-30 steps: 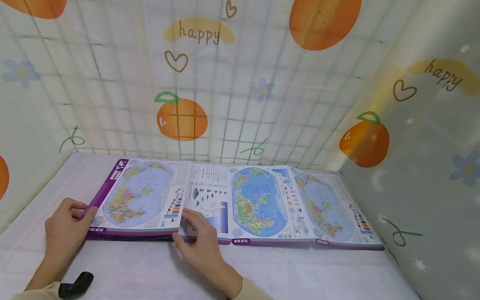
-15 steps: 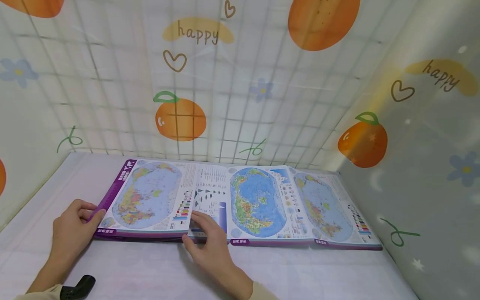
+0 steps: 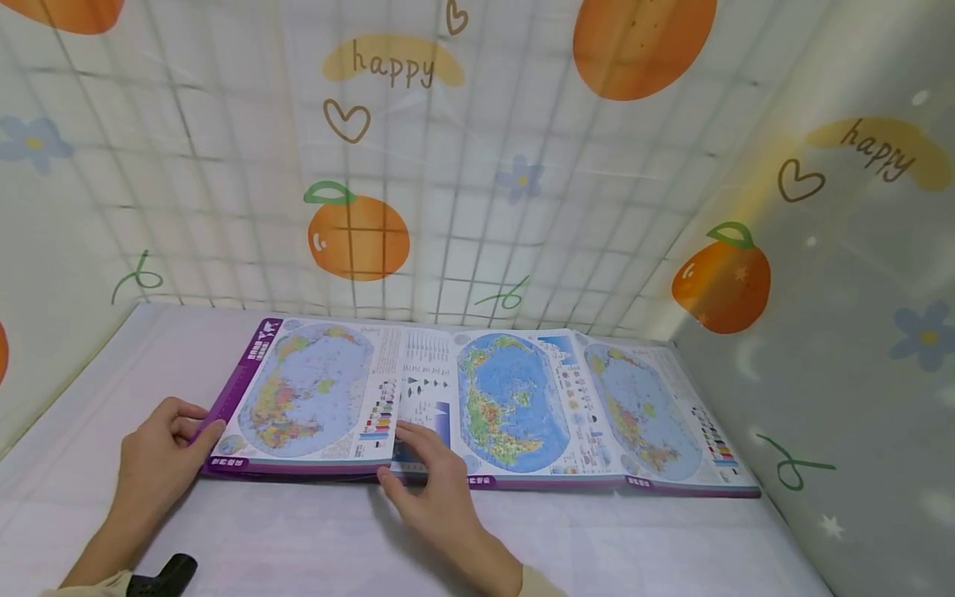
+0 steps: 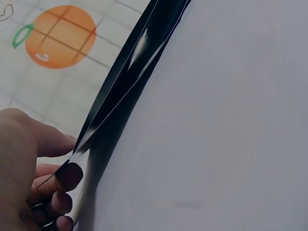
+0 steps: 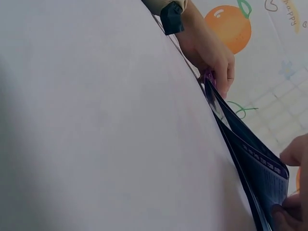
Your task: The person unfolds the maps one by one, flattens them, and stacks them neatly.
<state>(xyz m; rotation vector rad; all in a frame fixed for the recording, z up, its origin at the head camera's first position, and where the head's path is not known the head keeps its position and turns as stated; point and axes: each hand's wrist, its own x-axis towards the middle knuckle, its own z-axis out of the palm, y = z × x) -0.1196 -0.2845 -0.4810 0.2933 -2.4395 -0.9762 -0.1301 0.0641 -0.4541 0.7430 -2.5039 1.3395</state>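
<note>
A folding world map (image 3: 515,406) lies across the white table, its purple-edged panels printed with maps. The left panel (image 3: 313,390) sits raised over the panel beside it and overlaps part of it. My left hand (image 3: 160,456) pinches this panel's purple left edge between thumb and fingers; the left wrist view shows the fingers (image 4: 70,177) curled at the edge. At the same panel's near right corner, my right hand (image 3: 440,497) holds the edge. In the right wrist view its thumb (image 5: 293,151) and fingers lie on either side of the dark folded sheet (image 5: 262,178).
A curtain (image 3: 448,166) with oranges and "happy" lettering hangs behind the table, over a wire grid. Another printed sheet (image 3: 843,332) rises along the right. The white tabletop (image 3: 298,539) extends in front of the map. A black device (image 3: 166,576) is on the left wrist.
Both hands have slid to the right with the left panel. It now covers more of the neighbouring panel, while the right-hand panels have stayed in place.
</note>
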